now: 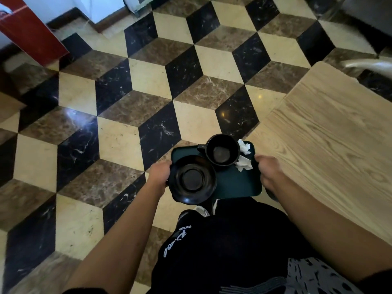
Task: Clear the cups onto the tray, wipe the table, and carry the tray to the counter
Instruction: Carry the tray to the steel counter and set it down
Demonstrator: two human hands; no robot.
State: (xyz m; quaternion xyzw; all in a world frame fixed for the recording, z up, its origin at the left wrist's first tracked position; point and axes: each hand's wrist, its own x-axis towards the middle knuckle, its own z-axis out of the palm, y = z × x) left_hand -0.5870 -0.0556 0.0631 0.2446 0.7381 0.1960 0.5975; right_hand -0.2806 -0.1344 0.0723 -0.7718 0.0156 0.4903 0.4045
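Observation:
A dark green tray (235, 183) is held in the air over the floor, in front of my body. My left hand (160, 174) grips its left edge and my right hand (268, 171) grips its right edge. On the tray stands a black cup (221, 152) with its handle to the left, and nearer me lies a black saucer (192, 180) that overhangs the tray's front left corner. Crumpled white tissue (244, 155) lies at the tray's right side beside the cup.
A light wooden table (331, 134) runs along my right, its corner close to the tray. The floor (131, 107) is patterned marble tile. A red panel (31, 32) stands at the far left. A white chair part (369, 65) shows beyond the table.

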